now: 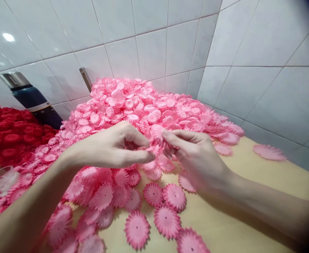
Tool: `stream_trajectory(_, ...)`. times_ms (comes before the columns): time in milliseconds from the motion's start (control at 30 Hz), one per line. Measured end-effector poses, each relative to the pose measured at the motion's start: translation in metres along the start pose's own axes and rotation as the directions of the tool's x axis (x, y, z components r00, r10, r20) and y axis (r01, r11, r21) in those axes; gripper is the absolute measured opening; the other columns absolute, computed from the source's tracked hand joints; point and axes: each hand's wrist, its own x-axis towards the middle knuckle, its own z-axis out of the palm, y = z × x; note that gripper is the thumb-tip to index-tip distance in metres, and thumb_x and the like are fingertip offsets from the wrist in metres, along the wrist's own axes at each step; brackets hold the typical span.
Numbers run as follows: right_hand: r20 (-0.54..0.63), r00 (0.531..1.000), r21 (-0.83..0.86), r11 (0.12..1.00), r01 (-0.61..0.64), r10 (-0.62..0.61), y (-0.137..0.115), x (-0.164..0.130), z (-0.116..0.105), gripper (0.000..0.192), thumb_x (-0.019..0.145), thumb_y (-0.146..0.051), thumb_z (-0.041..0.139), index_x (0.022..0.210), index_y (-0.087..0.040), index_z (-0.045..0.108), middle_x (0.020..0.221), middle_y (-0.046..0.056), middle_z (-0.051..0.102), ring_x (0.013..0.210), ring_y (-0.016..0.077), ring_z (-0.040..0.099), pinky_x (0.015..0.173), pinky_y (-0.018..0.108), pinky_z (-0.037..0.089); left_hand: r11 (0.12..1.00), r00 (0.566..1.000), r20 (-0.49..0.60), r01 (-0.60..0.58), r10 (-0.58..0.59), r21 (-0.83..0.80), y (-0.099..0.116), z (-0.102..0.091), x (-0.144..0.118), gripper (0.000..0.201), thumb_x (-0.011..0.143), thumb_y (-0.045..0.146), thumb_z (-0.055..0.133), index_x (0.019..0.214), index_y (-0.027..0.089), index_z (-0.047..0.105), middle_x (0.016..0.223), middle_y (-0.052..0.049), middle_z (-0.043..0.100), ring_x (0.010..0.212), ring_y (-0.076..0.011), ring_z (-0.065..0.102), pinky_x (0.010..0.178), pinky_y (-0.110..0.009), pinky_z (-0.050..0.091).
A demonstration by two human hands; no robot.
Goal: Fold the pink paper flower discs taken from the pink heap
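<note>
Both my hands meet over the table in front of a big heap of pink fringed petal discs (128,102). Between the thumb and fingers of my right hand (193,151) is a pink petal disc (157,133), bunched up and partly hidden by the fingers. My left hand (117,146) is closed in a pinch, its fingertips at the lower left edge of that pink piece. Whether the left fingers grip the same disc or another one is hard to make out. Below the hands, several flat discs with small dark centre holes lie loose, one of them a darker-edged disc (137,229).
A heap of red petal discs (14,135) lies at the left, with a dark blue flask (35,100) leaning beside it. A clear plastic cup (1,181) stands at the left edge. White tiled walls (154,45) bound the yellowish table (236,196). One disc (269,152) lies apart at right.
</note>
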Motion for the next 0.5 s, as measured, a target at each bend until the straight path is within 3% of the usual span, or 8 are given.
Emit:
stream_trajectory(67, -0.063, 0.998, 0.089, 0.996, -0.016, 0.022, 0.003, 0.008, -0.006, 0.022, 0.068, -0.037, 0.082, 0.062, -0.02, 0.069, 0.064, -0.001, 0.054, 0.057, 0.01, 0.043, 0.052, 0.024, 0.038, 1.0, 1.0, 0.005, -0.01, 0.01, -0.017, 0.004, -0.002, -0.004, 0.046, 0.088, 0.022, 0.055, 0.05, 0.019, 0.029, 0.05, 0.006, 0.026, 0.045, -0.0074, 0.025, 0.043, -0.027, 0.021)
stream_trajectory(167, -0.089, 0.996, 0.152, 0.988, 0.004, 0.009, 0.007, 0.017, -0.014, 0.025, 0.067, -0.036, 0.083, 0.06, -0.018, 0.066, 0.065, -0.002, 0.051, 0.056, 0.0087, 0.041, 0.05, 0.023, 0.037, 1.0, 0.975, -0.221, -0.001, 0.004, 0.012, 0.007, -0.005, -0.008, 0.048, 0.087, 0.031, 0.059, 0.048, 0.019, 0.033, 0.048, 0.006, 0.026, 0.043, -0.0068, 0.023, 0.042, -0.026, 0.019)
stream_trajectory(233, -0.034, 0.999, 0.164, 0.986, -0.015, 0.021, 0.008, 0.017, -0.014, 0.027, 0.07, -0.036, 0.081, 0.059, -0.018, 0.065, 0.062, -0.003, 0.048, 0.054, 0.0092, 0.04, 0.048, 0.024, 0.036, 0.999, 0.88, -0.473, 0.048, -0.031, 0.024, 0.003, -0.008, -0.007, 0.047, 0.085, 0.035, 0.061, 0.048, 0.019, 0.037, 0.049, 0.006, 0.027, 0.043, -0.0066, 0.024, 0.042, -0.026, 0.018)
stream_trajectory(300, 0.057, 0.998, 0.171, 0.984, -0.05, 0.041, 0.008, 0.013, -0.011, 0.024, 0.072, -0.036, 0.079, 0.062, -0.018, 0.066, 0.063, -0.002, 0.049, 0.055, 0.0099, 0.043, 0.049, 0.024, 0.038, 0.994, 0.705, -0.705, 0.112, -0.075, 0.006, -0.008, -0.012, -0.005, 0.039, 0.083, 0.037, 0.063, 0.053, 0.019, 0.045, 0.05, 0.005, 0.035, 0.043, -0.0071, 0.03, 0.041, -0.025, 0.022)
stream_trajectory(367, 0.097, 0.994, 0.146, 0.987, -0.069, 0.055, 0.007, 0.009, -0.009, 0.016, 0.073, -0.033, 0.078, 0.071, -0.019, 0.071, 0.068, -0.001, 0.055, 0.057, 0.0101, 0.047, 0.05, 0.024, 0.039, 0.988, 0.528, -0.841, 0.148, -0.113, -0.04, -0.023, -0.016, -0.003, 0.023, 0.079, 0.039, 0.068, 0.075, 0.02, 0.058, 0.059, 0.003, 0.051, 0.049, -0.0095, 0.044, 0.043, -0.024, 0.031)
stream_trajectory(433, 0.059, 0.997, 0.078, 0.995, -0.056, 0.051, 0.008, 0.008, -0.008, 0.014, 0.072, -0.033, 0.079, 0.077, -0.021, 0.073, 0.068, -0.001, 0.057, 0.056, 0.0095, 0.047, 0.049, 0.024, 0.038, 0.986, 0.47, -0.873, 0.154, -0.13, -0.064, -0.037, -0.02, -0.004, 0.038, 0.078, 0.041, 0.069, 0.106, 0.019, 0.057, 0.078, 0.0, 0.063, 0.058, -0.0115, 0.054, 0.048, -0.024, 0.04)
stream_trajectory(500, 0.01, 0.999, 0.002, 0.999, -0.037, 0.037, 0.01, 0.009, -0.009, 0.018, 0.071, -0.036, 0.079, 0.073, -0.02, 0.072, 0.06, -0.002, 0.053, 0.05, 0.0085, 0.043, 0.045, 0.023, 0.035, 0.987, 0.461, -0.881, 0.158, -0.108, -0.039, -0.046, -0.023, -0.005, 0.059, 0.078, 0.04, 0.07, 0.127, 0.019, 0.044, 0.097, -0.003, 0.065, 0.069, -0.0129, 0.058, 0.053, -0.024, 0.045)
